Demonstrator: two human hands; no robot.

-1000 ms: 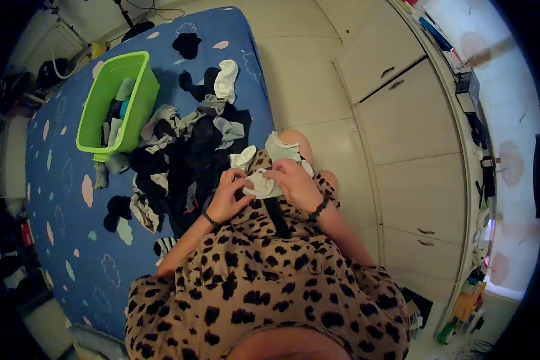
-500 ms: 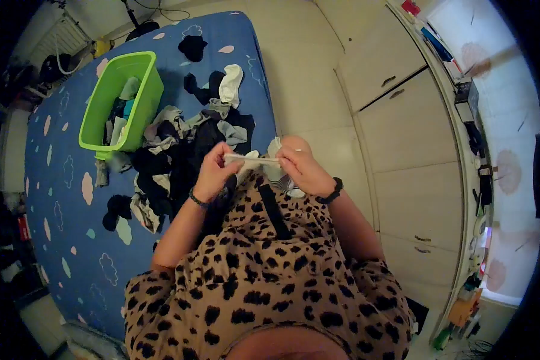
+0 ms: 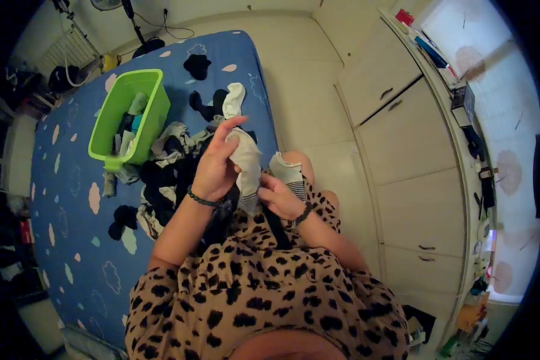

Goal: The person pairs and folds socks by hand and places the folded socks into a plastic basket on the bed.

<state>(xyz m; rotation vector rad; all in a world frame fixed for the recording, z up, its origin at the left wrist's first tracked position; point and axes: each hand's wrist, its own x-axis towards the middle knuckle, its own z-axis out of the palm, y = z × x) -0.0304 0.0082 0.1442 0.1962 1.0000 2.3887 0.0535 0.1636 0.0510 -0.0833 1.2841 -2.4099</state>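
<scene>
White striped sock (image 3: 246,157): above my lap (image 3: 252,231), right of green basket (image 3: 153,129) | my left hand (image 3: 216,163): thumb and fingers pinching far part | my right hand (image 3: 283,199): fingertips pinching near, striped edge | step: apparently straightening | next move: calls for firm two-handed grip

Tan short-slv garment (image 3: 252,288) w/ blk spots; dk bracelets (image 3: 201,200) L+R.

2 hands (image 3: 216,171), 2 bracelets (image 3: 203,198), 1 green bin (image 3: 154,123) (heaped socks (image 3: 157,175): uncountable).
</scene>
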